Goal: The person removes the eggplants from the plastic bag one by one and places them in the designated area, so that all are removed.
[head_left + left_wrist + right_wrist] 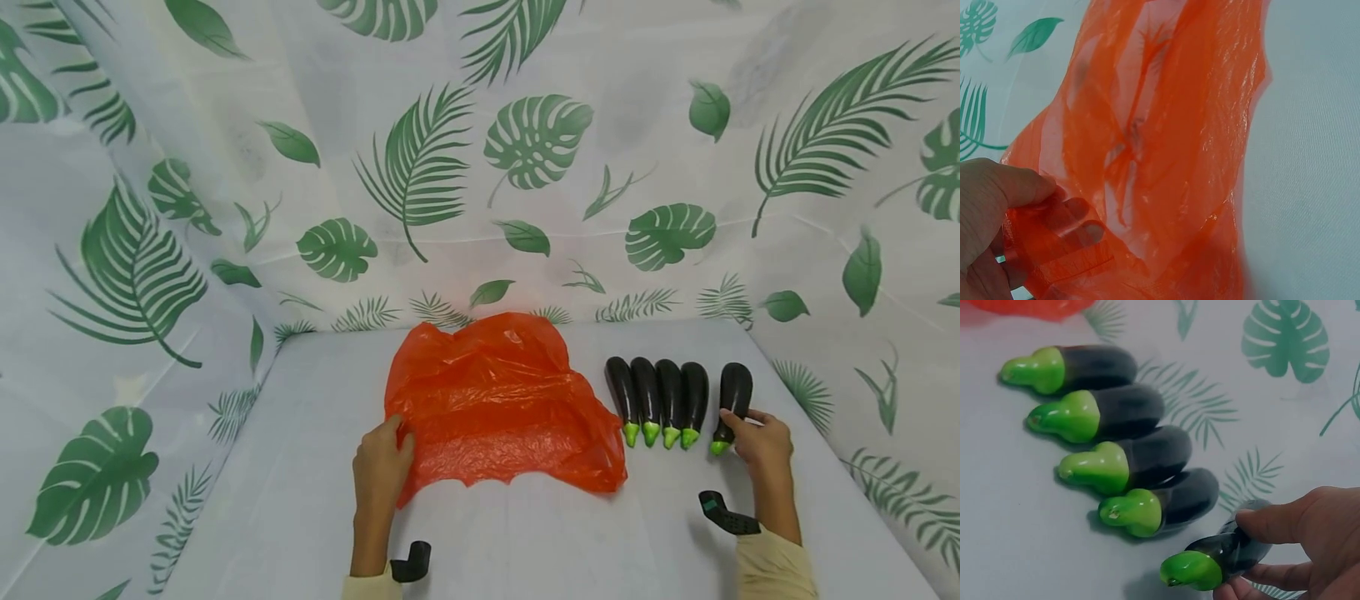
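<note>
My left hand (382, 462) pinches the left edge of a red plastic bag (495, 408). In the left wrist view the thumb lies on top of the thin film and the other fingers show through it from beneath. At the right, my right hand (763, 442) grips an eggplant (737, 387) between thumb and fingers, its green stem end toward me. Left of it, several more eggplants (1125, 412) lie side by side in a row, green ends toward me. A small gap parts the held eggplant from that row.
The white table (300, 467) has a patterned leaf-print sheet (540, 142) rising behind it and at both sides. Black wrist devices (727, 512) sit on both forearms. The bag's right corner lies close to the leftmost eggplant.
</note>
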Motion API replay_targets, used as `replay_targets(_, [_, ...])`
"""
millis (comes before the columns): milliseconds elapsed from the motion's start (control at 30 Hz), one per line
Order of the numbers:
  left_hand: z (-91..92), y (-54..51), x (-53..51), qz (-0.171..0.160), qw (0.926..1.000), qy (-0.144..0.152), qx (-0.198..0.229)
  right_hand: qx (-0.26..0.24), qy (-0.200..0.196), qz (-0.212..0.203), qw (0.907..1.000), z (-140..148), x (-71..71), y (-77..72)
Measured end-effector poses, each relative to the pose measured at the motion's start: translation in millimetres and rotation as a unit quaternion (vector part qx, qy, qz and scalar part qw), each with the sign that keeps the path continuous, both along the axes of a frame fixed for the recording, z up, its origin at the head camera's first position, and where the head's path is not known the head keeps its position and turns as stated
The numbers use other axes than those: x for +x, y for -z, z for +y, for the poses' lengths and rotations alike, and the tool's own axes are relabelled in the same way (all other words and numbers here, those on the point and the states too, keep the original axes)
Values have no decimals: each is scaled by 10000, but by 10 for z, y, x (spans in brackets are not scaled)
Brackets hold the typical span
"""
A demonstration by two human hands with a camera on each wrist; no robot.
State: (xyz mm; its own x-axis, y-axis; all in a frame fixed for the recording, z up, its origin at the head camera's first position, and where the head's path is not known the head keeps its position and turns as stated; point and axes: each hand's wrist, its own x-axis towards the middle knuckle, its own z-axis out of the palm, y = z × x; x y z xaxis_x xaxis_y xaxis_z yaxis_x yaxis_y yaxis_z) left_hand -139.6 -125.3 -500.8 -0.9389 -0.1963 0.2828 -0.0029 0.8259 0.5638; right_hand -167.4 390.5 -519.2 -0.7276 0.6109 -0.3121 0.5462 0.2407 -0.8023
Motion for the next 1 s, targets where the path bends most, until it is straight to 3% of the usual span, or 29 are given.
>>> replay_targets(267, [-19, 21, -15, -61, 10000, 66, 18, 138, -392, -482, 9980, -3, -56, -5])
replay_targets(833, [-4, -1, -32, -84, 9999, 102, 35, 498, -720, -674, 9939, -14, -113, 19])
replay_targets(1000, [-10, 8, -33, -97, 9999, 91, 12, 367, -730, -662, 9945, -22, -105, 31])
